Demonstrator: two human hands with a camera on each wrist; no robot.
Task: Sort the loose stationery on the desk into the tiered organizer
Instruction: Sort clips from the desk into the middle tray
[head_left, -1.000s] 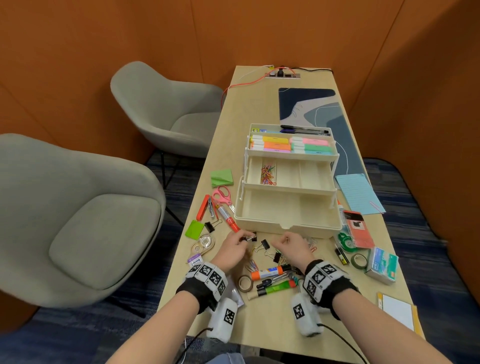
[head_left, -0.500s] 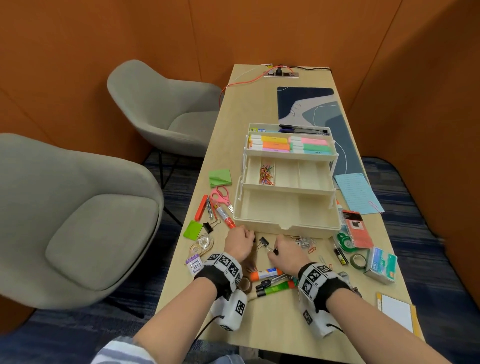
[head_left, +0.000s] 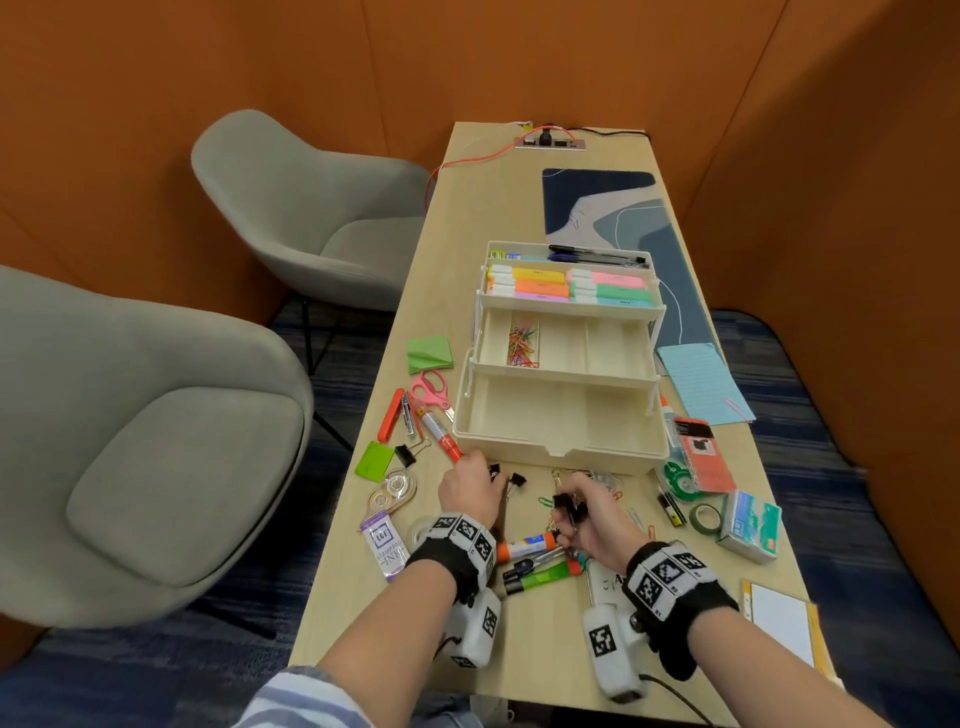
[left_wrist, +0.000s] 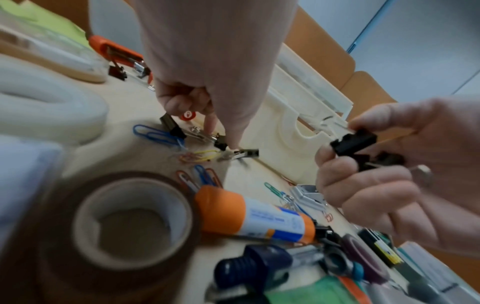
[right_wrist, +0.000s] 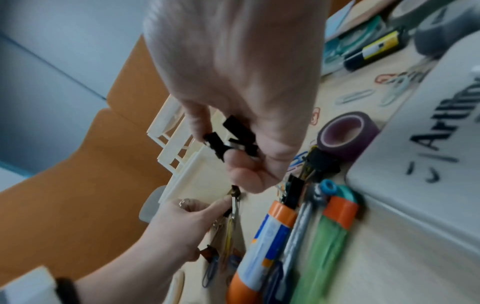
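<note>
The cream three-tier organizer (head_left: 561, 452) stands open mid-desk, with highlighters and pens in the top tier and coloured paper clips (head_left: 522, 345) in the middle one. Just in front of it, my left hand (head_left: 467, 488) has curled fingers and pinches a small black binder clip (right_wrist: 235, 192) that lies on the desk. Another binder clip (head_left: 517, 480) lies beside it. My right hand (head_left: 576, 512) is a little above the desk and grips a few black binder clips (left_wrist: 353, 142) between thumb and fingers.
Loose paper clips (left_wrist: 155, 133), an orange-capped glue stick (head_left: 524, 545), a green marker (head_left: 540, 574) and a brown tape roll (left_wrist: 130, 222) lie under my wrists. Scissors (head_left: 431, 392) and a red marker (head_left: 439, 434) lie left of the organizer. A staples box (head_left: 750, 525) is at the right.
My right hand has gathered black binder clips off the desk and now holds them up. My left hand stays at the clips before the organizer, shifted only slightly.
</note>
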